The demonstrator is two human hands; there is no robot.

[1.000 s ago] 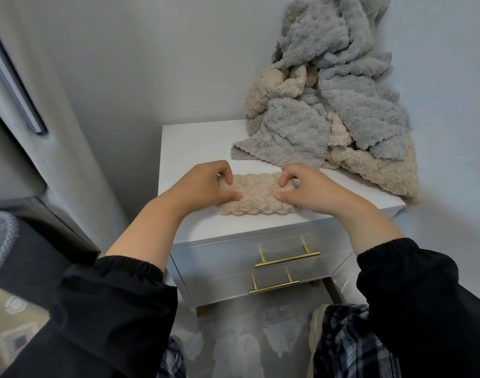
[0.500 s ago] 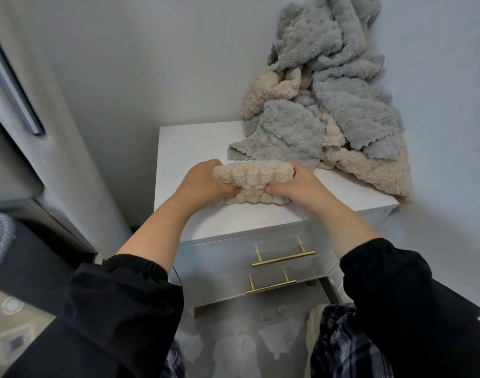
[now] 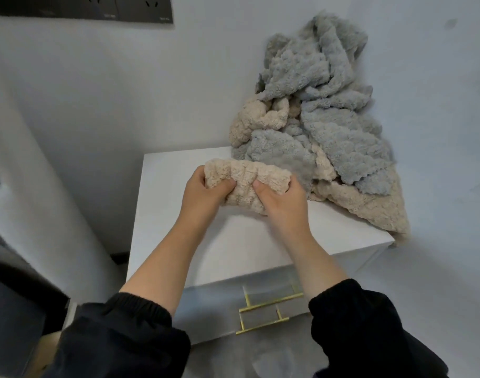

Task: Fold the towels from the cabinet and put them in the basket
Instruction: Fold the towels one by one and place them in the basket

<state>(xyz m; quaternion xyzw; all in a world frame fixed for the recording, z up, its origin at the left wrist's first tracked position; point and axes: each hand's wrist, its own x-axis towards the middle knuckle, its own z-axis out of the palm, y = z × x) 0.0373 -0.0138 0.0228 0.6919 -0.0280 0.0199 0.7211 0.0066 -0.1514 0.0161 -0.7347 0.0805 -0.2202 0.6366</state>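
White cabinet [image 3: 233, 246] with two gold drawer handles [image 3: 271, 302] down the front, and up on its top at the back right, a loose pile of grey and beige towels [image 3: 328, 137] heaped against the wall, lowest beige towel [image 3: 369, 211] spilling over the right edge.

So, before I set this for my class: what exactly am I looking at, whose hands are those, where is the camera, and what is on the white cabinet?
There is no machine: a person wears a camera on the head, looking down at their own arms in black sleeves. The left hand and right hand each grip an end of a small folded beige towel over the white cabinet. At the cabinet's back right lies a heap of unfolded grey and beige towels, leaning against the wall. Below are two gold drawer handles. No basket is in view.
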